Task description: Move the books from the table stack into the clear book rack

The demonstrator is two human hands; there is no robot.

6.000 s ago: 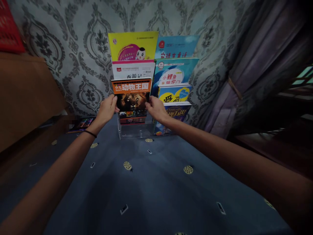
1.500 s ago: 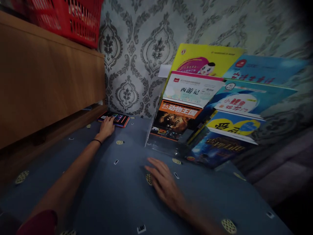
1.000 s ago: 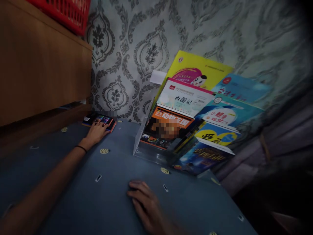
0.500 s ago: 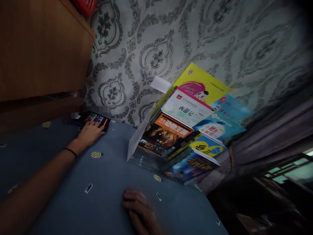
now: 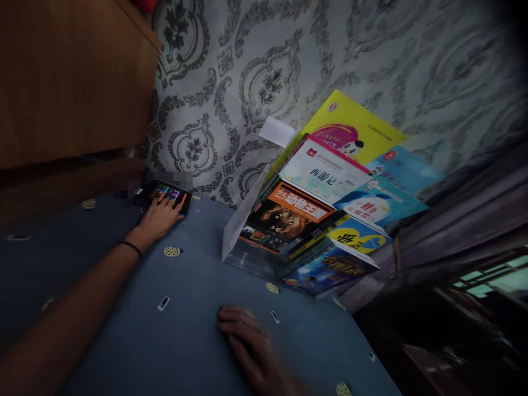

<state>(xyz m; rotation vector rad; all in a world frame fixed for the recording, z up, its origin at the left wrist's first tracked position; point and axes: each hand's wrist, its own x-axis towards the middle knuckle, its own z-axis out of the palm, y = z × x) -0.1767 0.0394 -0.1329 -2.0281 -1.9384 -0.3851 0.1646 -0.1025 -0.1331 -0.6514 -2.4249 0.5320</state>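
My left hand (image 5: 163,215) reaches to the far left of the table, a dark band on its wrist. Its fingers lie spread on a dark, flat, book-like item (image 5: 185,205) with small coloured pictures; I cannot tell its exact kind. My right hand (image 5: 252,341) rests on the tablecloth near the front, fingers loosely bent, with nothing visible in it. Beyond that hand stands a clear book rack (image 5: 251,261). Books lean in it in tiers: a yellow book (image 5: 334,118), a white one (image 5: 325,170), a lion-covered one (image 5: 291,214) and a dark blue one (image 5: 330,269), among others.
A blue-grey cloth (image 5: 198,275) with pineapple prints covers the table. A wooden cabinet (image 5: 74,82) rises at the left, and patterned wallpaper (image 5: 264,71) backs the table. To the right hang a curtain (image 5: 449,214) and dark, unclear things beyond the table edge.
The whole view has shifted slightly, so the rack and both hands appear further right and a bit higher. Against the table, the hands show little movement.
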